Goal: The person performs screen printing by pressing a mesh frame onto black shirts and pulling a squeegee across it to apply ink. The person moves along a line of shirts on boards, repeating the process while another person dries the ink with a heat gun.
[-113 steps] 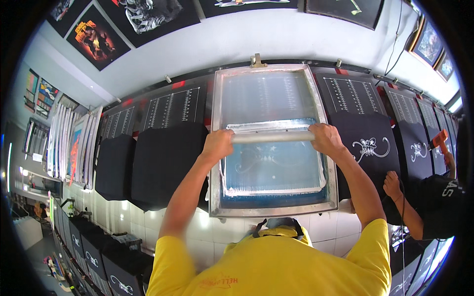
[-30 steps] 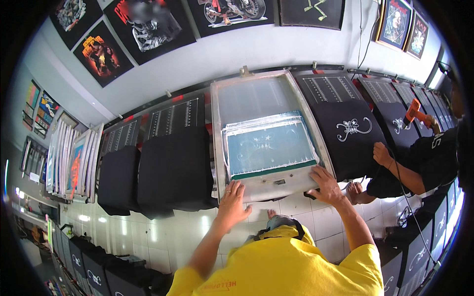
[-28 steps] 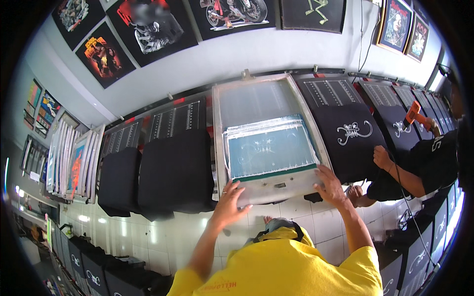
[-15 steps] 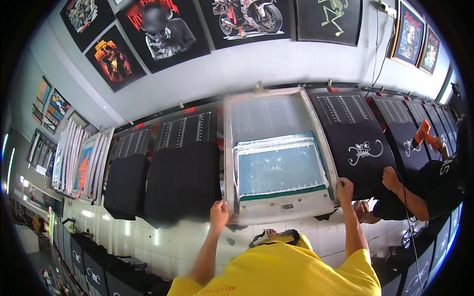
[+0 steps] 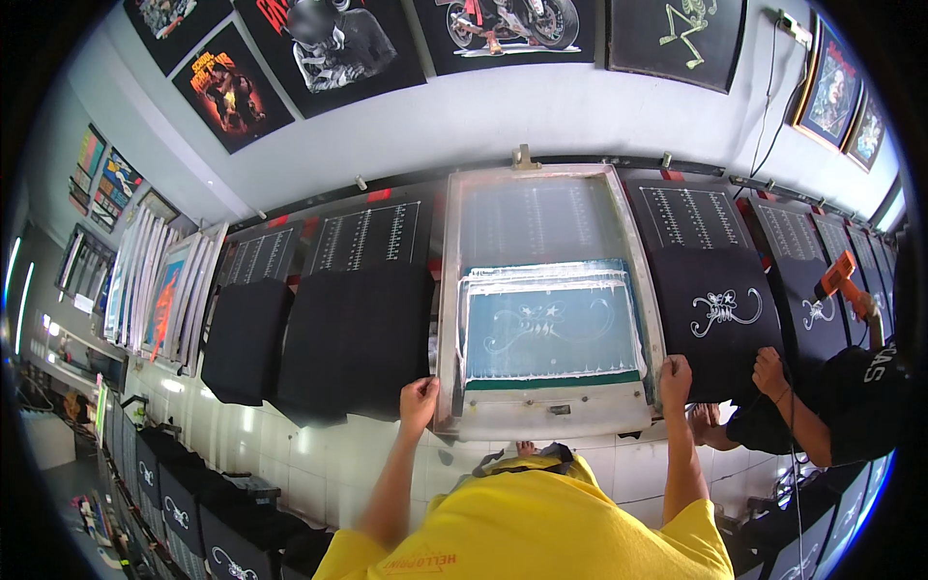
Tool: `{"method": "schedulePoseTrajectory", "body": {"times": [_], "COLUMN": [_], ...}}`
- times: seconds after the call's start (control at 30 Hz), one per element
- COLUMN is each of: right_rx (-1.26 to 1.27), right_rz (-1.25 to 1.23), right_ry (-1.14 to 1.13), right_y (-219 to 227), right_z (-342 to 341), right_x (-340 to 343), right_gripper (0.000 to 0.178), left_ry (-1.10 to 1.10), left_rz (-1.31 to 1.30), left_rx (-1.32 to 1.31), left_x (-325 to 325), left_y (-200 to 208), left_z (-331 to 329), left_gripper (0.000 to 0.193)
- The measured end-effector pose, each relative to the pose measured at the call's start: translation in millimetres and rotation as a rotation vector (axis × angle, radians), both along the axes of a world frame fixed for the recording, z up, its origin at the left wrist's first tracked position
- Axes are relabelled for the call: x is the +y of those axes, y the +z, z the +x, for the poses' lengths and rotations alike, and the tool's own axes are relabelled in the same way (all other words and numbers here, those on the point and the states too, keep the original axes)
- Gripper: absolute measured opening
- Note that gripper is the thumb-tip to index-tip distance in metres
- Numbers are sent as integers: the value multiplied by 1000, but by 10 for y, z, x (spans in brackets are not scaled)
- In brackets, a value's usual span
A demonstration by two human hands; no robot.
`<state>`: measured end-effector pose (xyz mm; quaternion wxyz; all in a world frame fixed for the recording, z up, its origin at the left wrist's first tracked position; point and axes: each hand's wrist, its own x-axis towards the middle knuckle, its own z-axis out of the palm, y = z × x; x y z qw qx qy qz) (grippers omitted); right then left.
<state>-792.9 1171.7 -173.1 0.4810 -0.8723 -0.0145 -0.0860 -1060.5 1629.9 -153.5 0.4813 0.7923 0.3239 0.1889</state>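
Note:
A screen-printing frame point(image 5: 548, 418) with pale wooden edges lies over a black-covered board straight ahead of me. Its mesh has a blue-green lower area point(image 5: 551, 333) bearing a faint scroll design, with white ink smeared along the borders. Curled fingers of my left hand point(image 5: 419, 406) close on the frame's near left edge. On the opposite side, my right hand point(image 5: 675, 382) is closed at the near right edge. Just right of the frame, a black shirt point(image 5: 720, 300) carries a white scroll print.
More boards with black shirts point(image 5: 358, 338) run left and right. Upright frames point(image 5: 159, 285) lean at far left. At right a co-worker's hand holds an orange heat gun point(image 5: 841, 280) by a printed shirt; a cable point(image 5: 795, 454) hangs nearby. Another row of printed black shirts point(image 5: 179, 517) stands lower left.
The view has tilted slightly downward, shifting the wall posters up. Both hands stay at the frame's sides, the left a little farther along its edge. The frame appears unmoved on its board.

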Motion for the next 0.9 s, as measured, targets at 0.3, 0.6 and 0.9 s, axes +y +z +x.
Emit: {"method": "schedulePoseTrajectory", "body": {"times": [0.3, 0.6, 0.9], "right_rx": [-15, -85, 1], "right_rz": [-19, -96, 89], "right_ry": [78, 19, 26], "right_y": [-6, 65, 402], "right_z": [195, -63, -1037], "right_x": [-27, -113, 1287], "right_gripper": [20, 24, 25], "left_ry": [144, 144, 194], "left_rz": [-138, -137, -107], "left_rx": [-62, -181, -213], "left_x": [-196, -33, 1176], "left_y": [229, 331, 317], "left_z": [118, -144, -988], "left_gripper": [34, 30, 28]}}
